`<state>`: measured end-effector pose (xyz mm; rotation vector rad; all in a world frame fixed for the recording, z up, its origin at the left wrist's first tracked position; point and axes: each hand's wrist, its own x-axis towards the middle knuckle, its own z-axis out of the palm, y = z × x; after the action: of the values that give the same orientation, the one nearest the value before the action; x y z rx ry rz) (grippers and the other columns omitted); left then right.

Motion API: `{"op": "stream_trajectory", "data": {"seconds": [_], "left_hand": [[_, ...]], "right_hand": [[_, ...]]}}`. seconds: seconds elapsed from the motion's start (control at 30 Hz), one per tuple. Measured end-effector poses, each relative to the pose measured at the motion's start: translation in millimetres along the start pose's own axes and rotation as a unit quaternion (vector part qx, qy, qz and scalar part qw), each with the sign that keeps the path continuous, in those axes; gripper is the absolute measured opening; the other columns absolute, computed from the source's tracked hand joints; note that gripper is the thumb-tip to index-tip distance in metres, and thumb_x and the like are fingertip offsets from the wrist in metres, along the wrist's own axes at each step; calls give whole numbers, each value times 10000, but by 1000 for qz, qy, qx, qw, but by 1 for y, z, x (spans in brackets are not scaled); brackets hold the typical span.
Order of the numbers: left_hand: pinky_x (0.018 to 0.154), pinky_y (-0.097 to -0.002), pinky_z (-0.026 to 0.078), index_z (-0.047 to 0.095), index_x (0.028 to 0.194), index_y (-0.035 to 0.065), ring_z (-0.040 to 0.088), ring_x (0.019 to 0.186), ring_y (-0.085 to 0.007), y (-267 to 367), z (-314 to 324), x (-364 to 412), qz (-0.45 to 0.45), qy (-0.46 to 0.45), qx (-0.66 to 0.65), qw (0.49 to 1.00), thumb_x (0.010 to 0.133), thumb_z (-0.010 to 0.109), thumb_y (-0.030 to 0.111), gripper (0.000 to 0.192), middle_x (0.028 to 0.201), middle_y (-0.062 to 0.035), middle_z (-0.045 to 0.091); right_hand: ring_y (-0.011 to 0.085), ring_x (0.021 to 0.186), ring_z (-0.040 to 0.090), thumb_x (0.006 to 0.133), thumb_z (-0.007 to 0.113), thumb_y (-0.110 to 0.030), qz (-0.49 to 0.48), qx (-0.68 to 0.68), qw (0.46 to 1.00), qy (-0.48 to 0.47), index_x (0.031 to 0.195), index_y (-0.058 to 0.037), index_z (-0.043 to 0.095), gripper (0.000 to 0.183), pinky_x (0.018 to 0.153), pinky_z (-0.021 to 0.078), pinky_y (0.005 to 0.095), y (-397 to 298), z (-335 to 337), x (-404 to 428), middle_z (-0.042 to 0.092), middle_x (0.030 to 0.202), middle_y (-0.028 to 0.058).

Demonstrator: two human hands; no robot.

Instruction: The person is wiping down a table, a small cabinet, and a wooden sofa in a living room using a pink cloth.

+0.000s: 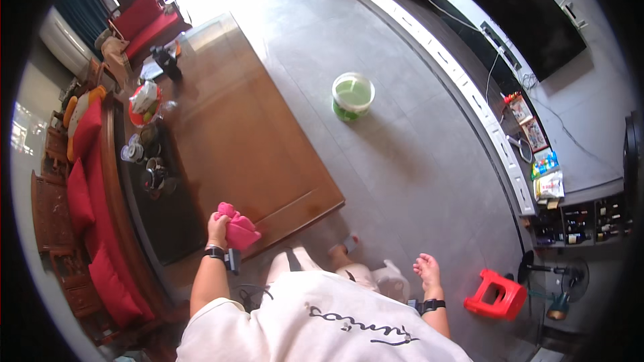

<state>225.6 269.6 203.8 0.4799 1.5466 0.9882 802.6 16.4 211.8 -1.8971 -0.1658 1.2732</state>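
My left hand grips a bunched pink cloth over the near left corner of a large brown wooden table. Out to the right, my right hand hangs above the grey tiled floor, holding nothing, its fingers loosely curled and apart. Each wrist wears a black strap with a small device. Beyond the table's right edge, a clear-sided bucket with a white rim and green lower part stands on the floor.
A red plastic stool and a fan are at the lower right. Glassware and a red fruit basket stand on the table's left side. A long low cabinet lines the right wall; a red-cushioned wooden sofa is at left.
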Motion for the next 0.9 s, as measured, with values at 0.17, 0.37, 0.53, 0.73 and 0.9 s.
{"op": "stream_trajectory", "data": {"seconds": [0.17,0.37,0.53,0.73,0.9], "left_hand": [[812,-353,516,493,1051,-3,622,873,-236,8,168,4,45,-116,-42,991,774,511,13,278,961,-138,609],[815,-350,513,488,1061,6,618,876,-223,27,330,35,44,-162,-45,985,782,564,18,289,983,-128,606],[798,-343,521,503,1068,29,613,881,-198,35,475,104,85,-115,73,987,748,660,63,359,972,-108,601],[776,-337,523,524,1111,25,623,883,-202,33,615,175,60,-98,97,989,671,727,100,491,992,-98,618],[759,-347,535,486,1150,20,623,875,-216,45,682,244,58,-89,72,992,721,696,84,482,973,-104,596]], "right_hand": [[96,737,589,882,582,-106,-98,-60,993,-4,1129,-44,521,262,619,506,212,-114,-57,100,580,912,32],[99,723,582,882,581,-89,-173,-80,979,-75,1097,-38,552,224,634,505,228,-225,-9,192,588,907,27],[103,730,597,871,591,-89,-235,-250,922,-179,1070,-30,584,207,648,505,242,-276,11,274,615,877,36],[104,711,597,864,594,-75,-227,-296,910,-178,1062,-28,585,204,603,496,233,-339,-19,375,620,867,38],[108,693,600,860,593,-73,-123,-244,950,-153,1057,-38,568,202,575,493,230,-380,-8,461,609,882,31]]}}
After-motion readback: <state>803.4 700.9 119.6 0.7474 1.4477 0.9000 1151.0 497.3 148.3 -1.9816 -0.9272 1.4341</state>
